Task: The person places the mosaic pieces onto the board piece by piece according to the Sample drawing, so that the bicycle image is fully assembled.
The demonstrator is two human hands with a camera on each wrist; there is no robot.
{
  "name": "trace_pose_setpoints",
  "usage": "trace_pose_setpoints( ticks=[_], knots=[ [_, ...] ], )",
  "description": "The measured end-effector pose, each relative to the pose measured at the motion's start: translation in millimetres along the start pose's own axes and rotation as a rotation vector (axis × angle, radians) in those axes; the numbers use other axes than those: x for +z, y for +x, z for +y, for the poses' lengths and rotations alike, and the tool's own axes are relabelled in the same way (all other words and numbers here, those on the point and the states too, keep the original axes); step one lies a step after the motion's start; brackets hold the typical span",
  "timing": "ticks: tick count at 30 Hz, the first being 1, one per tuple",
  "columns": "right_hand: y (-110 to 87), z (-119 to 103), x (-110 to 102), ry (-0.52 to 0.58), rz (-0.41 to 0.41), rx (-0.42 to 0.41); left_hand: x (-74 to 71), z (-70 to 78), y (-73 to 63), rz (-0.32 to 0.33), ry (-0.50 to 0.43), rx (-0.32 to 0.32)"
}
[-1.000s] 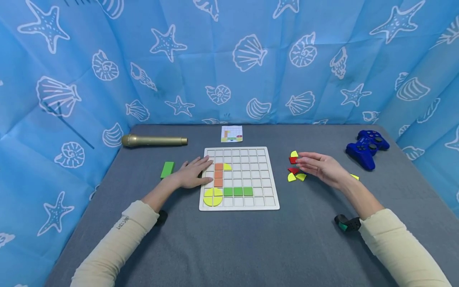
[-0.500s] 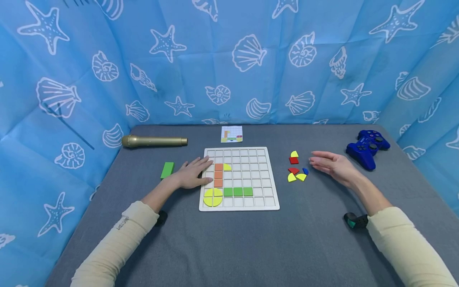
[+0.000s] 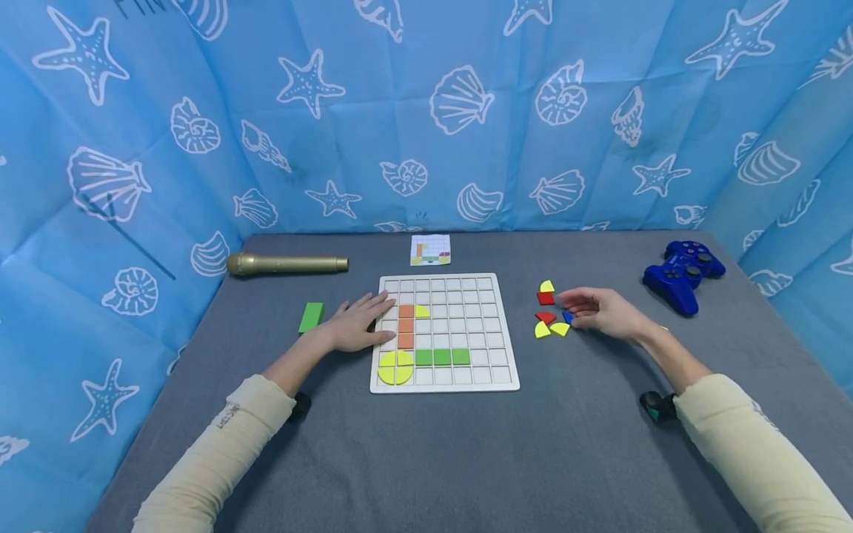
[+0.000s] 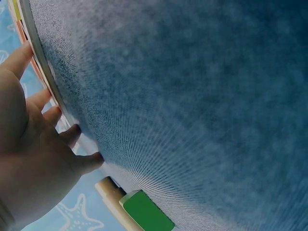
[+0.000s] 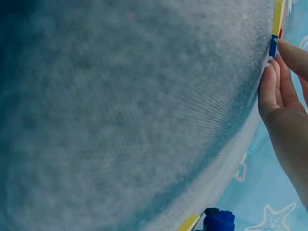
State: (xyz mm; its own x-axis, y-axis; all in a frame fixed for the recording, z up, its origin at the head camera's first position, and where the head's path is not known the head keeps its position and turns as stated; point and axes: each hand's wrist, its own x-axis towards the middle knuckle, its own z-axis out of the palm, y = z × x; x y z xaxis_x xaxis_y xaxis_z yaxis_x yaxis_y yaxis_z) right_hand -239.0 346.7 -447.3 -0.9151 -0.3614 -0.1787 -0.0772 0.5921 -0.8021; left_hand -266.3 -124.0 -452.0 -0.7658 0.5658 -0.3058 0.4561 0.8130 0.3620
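A white grid board point(image 3: 474, 324) lies mid-table, bearing orange squares point(image 3: 406, 326), green squares point(image 3: 443, 357) and yellow quarter circles point(image 3: 396, 367). My left hand point(image 3: 356, 326) rests on its left edge with spread fingers. To the right lie loose pieces: a yellow quarter circle point(image 3: 546, 286), a red square point(image 3: 546, 298), a red quarter circle point(image 3: 545, 317), two more yellow quarter circles point(image 3: 559, 329) and a small blue piece point(image 3: 567, 317). Beside the blue piece is my right hand point(image 3: 603, 311), fingers slightly bent and thumb near it; contact is unclear.
A patterned card point(image 3: 430, 249) lies behind the board. Left of the board are a gold microphone point(image 3: 286, 264) and a green block point(image 3: 311, 317). A blue game controller point(image 3: 680, 274) sits at the far right. Near it, a yellow piece point(image 5: 189, 222) shows in the right wrist view.
My right hand drew back to the right from the loose pieces, then came back left beside the blue piece, its fingers bending more. The left hand stays in place on the board.
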Motion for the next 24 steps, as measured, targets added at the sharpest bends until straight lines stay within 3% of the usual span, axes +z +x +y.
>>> trace_pose_setpoints(
  ticks=[9,24],
  knots=[
    [1.2,-3.7,3.1,-0.103,0.001,-0.052,2.2,-4.9,3.2,0.004,0.004,0.004],
    [4.8,-2.6,5.4,-0.126,0.024,-0.058,4.4,-6.4,4.5,-0.001,0.001,-0.002]
  ],
)
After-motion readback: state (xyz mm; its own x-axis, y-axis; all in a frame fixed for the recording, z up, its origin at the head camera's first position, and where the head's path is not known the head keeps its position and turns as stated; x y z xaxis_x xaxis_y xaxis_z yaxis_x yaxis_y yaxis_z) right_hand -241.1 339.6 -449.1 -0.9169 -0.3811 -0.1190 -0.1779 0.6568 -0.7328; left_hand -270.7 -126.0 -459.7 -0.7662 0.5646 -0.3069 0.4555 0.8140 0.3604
